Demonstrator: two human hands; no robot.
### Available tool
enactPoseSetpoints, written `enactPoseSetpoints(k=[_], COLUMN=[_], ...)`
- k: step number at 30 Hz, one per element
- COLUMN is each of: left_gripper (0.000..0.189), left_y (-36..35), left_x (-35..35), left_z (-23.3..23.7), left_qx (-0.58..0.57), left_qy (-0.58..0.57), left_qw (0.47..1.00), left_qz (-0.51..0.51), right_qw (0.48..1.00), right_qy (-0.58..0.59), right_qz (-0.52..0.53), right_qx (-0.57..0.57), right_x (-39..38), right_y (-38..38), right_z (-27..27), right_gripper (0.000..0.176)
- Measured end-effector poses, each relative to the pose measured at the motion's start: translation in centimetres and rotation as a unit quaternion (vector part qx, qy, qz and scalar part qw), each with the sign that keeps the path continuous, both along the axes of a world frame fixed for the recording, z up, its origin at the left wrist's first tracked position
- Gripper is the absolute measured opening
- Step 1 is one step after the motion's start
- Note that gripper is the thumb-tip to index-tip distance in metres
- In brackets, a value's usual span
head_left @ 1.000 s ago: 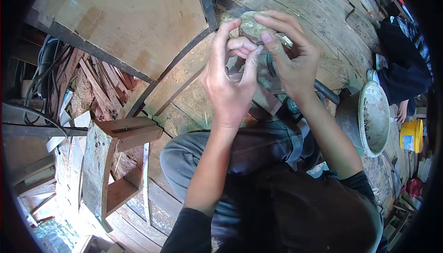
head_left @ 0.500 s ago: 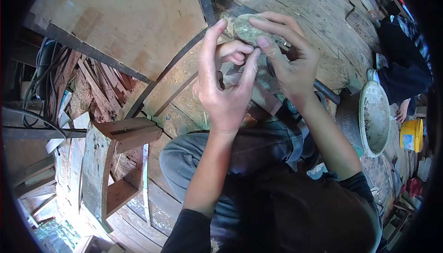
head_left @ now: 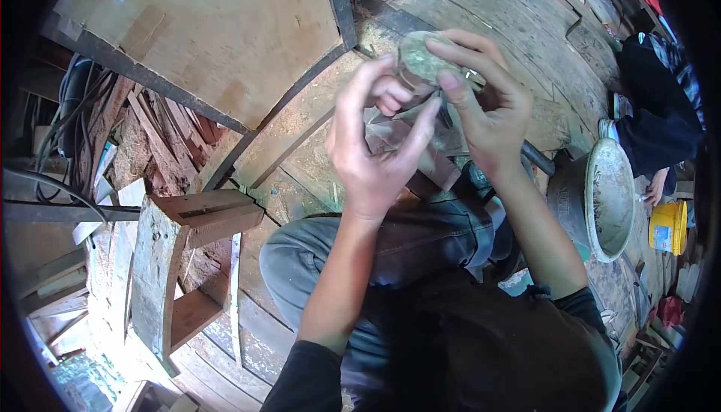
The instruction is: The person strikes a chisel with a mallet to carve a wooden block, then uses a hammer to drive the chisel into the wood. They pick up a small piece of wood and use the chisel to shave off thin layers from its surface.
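A round, worn, greenish canister-like thing (head_left: 420, 57) is tilted up in front of me; I cannot make out its exact kind. My right hand (head_left: 484, 93) grips it from the right, with fingers over the top face and the thumb at its lower edge. Close by its lower left side is my left hand (head_left: 379, 138), somewhat blurred. The left thumb stands apart from the half-curled fingers, and their tips are beside the canister; contact is hard to judge. Below both hands are my bent legs in grey trousers (head_left: 300, 262).
A plywood-topped table (head_left: 203, 29) stands upper left. Nearer is a wooden frame (head_left: 161, 262), beside scrap strips (head_left: 158, 130) and black cables (head_left: 75, 119). At the right are a large grey tub (head_left: 574, 194), a yellow bucket (head_left: 668, 228) and a seated person in dark clothes (head_left: 653, 119).
Both hands and the canister have shifted slightly right and down in view. The left thumb has drawn away from its fingertips, and the left forefinger now leans closer to the canister.
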State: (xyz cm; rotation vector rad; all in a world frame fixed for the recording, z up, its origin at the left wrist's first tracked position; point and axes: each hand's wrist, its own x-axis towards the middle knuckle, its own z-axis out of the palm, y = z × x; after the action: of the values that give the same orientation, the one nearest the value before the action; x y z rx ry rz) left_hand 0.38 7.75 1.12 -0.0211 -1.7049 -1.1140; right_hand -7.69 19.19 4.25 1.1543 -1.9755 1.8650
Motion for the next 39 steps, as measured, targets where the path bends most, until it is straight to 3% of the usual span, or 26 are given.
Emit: enactPoseSetpoints(k=[4, 7, 15, 18, 26, 31, 39], left_gripper=[0.066, 0.070, 0.067, 0.065, 0.051, 0.045, 0.037], left_y=[-0.3, -0.1, 0.3, 0.1, -0.5, -0.6, 0.2], left_x=[0.2, -0.2, -0.2, -0.1, -0.2, 0.1, 0.1], left_z=[0.0, 0.4, -0.5, -0.5, -0.8, -0.1, 0.1], left_qx=[0.073, 0.220, 0.253, 0.232, -0.025, -0.063, -0.063], left_qy=[0.007, -0.004, -0.024, -0.018, 0.034, 0.063, 0.074], left_qw=[0.997, 0.969, 0.955, 0.961, 0.999, 0.995, 0.995], left_qz=[-0.013, -0.111, -0.156, -0.151, -0.033, -0.047, -0.028], right_qw=[1.000, 0.999, 0.998, 0.998, 0.998, 0.999, 0.997], right_qy=[-0.006, -0.031, -0.044, -0.050, -0.059, -0.018, -0.066], right_qz=[0.003, 0.019, 0.041, 0.046, 0.034, 0.033, 0.043], right_qx=[-0.010, -0.017, -0.001, 0.000, 0.006, 0.037, -0.002], right_x=[-0.5, -0.6, 0.0, 0.3, 0.9, 1.0, 1.4], right_y=[0.9, 1.8, 3.0, 3.5, 4.7, 5.5, 5.7], right_z=[-0.2, -0.5, -0.7, -0.8, -1.2, -1.3, -1.5], right_gripper=[0.026, 0.026, 0.028, 0.028, 0.029, 0.030, 0.032])
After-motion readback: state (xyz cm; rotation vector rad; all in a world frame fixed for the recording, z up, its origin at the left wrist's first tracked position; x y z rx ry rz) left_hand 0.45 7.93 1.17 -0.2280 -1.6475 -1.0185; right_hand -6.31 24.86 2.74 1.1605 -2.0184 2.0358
